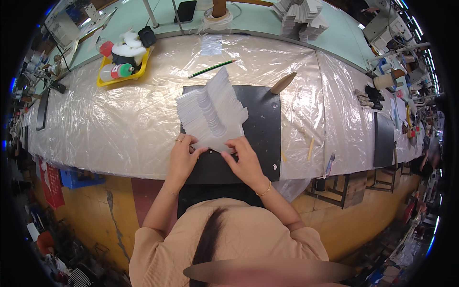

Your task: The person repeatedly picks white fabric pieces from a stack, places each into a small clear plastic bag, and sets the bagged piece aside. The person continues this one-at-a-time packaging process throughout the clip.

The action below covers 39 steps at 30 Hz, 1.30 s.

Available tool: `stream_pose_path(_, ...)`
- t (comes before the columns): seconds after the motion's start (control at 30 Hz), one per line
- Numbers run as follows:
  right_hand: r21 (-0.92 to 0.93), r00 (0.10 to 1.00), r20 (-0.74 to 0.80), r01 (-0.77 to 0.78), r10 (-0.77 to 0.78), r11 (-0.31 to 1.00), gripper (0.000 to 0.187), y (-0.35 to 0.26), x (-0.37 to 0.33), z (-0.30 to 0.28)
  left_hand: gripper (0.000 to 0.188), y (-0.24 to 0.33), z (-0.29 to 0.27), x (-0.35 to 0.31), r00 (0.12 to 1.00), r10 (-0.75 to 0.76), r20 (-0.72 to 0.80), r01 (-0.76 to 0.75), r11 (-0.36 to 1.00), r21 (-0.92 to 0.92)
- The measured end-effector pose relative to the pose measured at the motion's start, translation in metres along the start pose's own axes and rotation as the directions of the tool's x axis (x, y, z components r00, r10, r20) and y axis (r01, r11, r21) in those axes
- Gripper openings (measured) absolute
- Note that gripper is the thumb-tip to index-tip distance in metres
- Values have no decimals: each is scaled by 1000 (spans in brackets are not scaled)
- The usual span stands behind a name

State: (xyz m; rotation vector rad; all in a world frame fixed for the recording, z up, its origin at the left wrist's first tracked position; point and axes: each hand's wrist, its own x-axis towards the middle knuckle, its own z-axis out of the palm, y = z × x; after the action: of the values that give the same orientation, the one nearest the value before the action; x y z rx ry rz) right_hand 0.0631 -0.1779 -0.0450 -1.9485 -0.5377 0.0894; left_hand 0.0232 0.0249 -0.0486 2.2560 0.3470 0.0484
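Note:
A fanned stack of white die-cut card pieces (211, 112) lies on a black mat (260, 129) on the plastic-covered worktable (119, 129). My left hand (182, 155) rests on the stack's near left edge, fingers pressing on the bottom sheet. My right hand (245, 158) pinches the near edge of the lowest white piece, just right of the left hand. A gold bracelet shows on the right wrist.
A green pencil (212, 69) and a wooden tool (283, 82) lie beyond the mat. A yellow tray (122, 67) with bottles stands at the back left. More white card stacks (301, 19) sit at the far back. A phone (185, 10) lies on the green surface.

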Motion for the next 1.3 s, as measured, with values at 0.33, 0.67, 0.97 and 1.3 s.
stream_pose_path(0.33, -104, 995, -14, 97, -99, 990, 22, -3, 2, 6, 13, 3, -19, -5, 946, -225, 233, 319, 772, -550)
stream_pose_path(0.67, 147, 996, -70, 56, -46, 988, 36, -29, 0, -1, 15, 15, -7, -12, 848, 5, 530, 515, 230, -826)
stream_pose_path(0.97, 423, 985, 3, -156, 171, 893, 30, -20, -9, -8, 13, 34, 13, -15, 850, 163, 501, 425, 352, -834)
stream_pose_path(1.3, 793, 865, 9, -311, 501, 523, 22, 2, -16, -54, 18, 12, -1, -29, 867, -65, 494, 456, 501, -735)
